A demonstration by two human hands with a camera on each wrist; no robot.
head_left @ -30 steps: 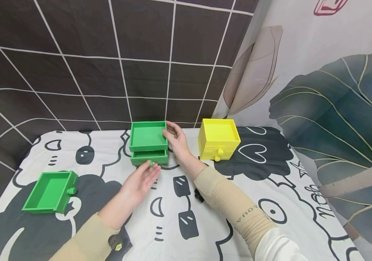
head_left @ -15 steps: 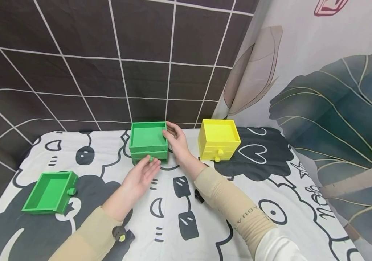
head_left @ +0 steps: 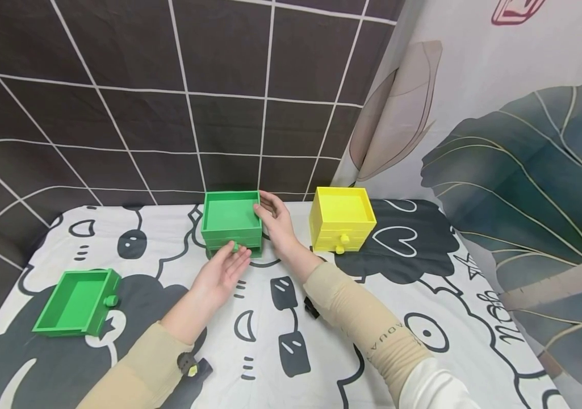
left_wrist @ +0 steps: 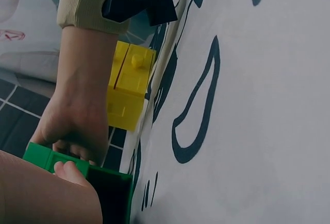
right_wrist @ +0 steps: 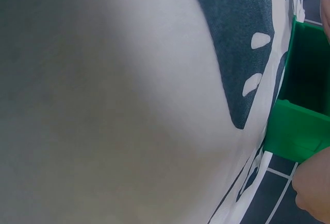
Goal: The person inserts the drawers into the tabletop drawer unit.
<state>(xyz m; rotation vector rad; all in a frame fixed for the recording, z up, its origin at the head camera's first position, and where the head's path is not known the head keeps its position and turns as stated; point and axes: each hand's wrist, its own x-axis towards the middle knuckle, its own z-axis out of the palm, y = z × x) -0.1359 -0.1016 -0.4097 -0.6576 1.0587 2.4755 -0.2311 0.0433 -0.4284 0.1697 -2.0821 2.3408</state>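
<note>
A small green drawer cabinet (head_left: 231,210) with a tray top stands against the back wall. My left hand (head_left: 217,279) is at its front, thumb and fingers around the green knob (head_left: 236,247) of the upper drawer, which sits flush. Under that drawer, a dark open slot (left_wrist: 116,199) shows in the left wrist view. My right hand (head_left: 277,226) holds the cabinet's right side, thumb at the top rim. In the right wrist view only part of the right hand (right_wrist: 315,185) shows. A loose green drawer (head_left: 77,304) with a knob lies at the left.
A yellow drawer cabinet (head_left: 343,218) of like shape, its drawers in, stands right of the green one. The surface has a black-and-white patterned cloth (head_left: 250,352). Dark gridded fabric (head_left: 229,125) hangs close behind, and a leaf-printed curtain (head_left: 536,187) is on the right.
The upper drawer has slid back into the green cabinet, with my left hand moving forward at its knob. My right hand has stayed at the cabinet's side.
</note>
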